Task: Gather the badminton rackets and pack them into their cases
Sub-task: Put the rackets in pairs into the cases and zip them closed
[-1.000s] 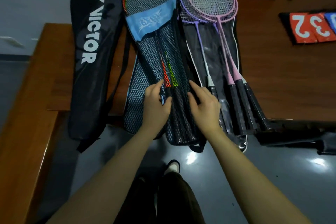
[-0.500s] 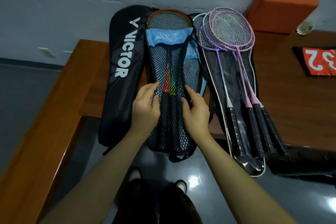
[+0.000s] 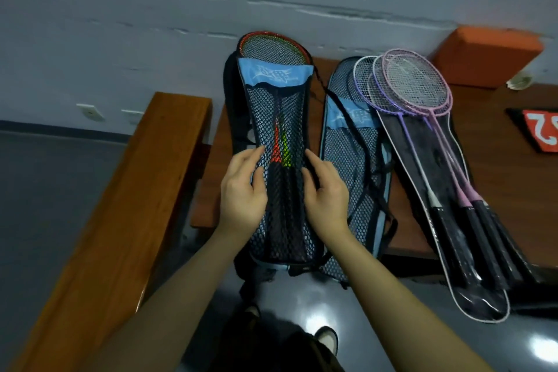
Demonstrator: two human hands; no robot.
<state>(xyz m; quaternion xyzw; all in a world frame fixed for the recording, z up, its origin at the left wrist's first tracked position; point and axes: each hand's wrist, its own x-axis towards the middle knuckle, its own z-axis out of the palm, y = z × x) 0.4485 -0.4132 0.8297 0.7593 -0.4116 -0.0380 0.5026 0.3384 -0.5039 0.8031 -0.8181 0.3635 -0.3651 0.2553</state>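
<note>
Grey wall is running behind everything, and at the far left a wooden bench (image 3: 114,190) is angling toward me. Next over, I am lifting the mesh case (image 3: 279,130), its blue band near the top and a red racket head (image 3: 273,47) poking out above; orange and green shafts are showing through the netting. My left hand (image 3: 241,190) is curling onto the case's left edge and my right hand (image 3: 326,193) onto its right, both pinching the mesh beside the handles inside. It is feeling, I judge, light and floppy, so the stiff handles are the sensible place for my grip, not the loose net. Beyond it a second mesh case (image 3: 353,166) is lying on the brown surface (image 3: 513,190), seemingly unfilled. Further right, pink and purple rackets (image 3: 413,90) are resting on an open dark case (image 3: 447,184), not yet zipped in; the strings look fragile. An orange block (image 3: 486,54) is sitting behind.
</note>
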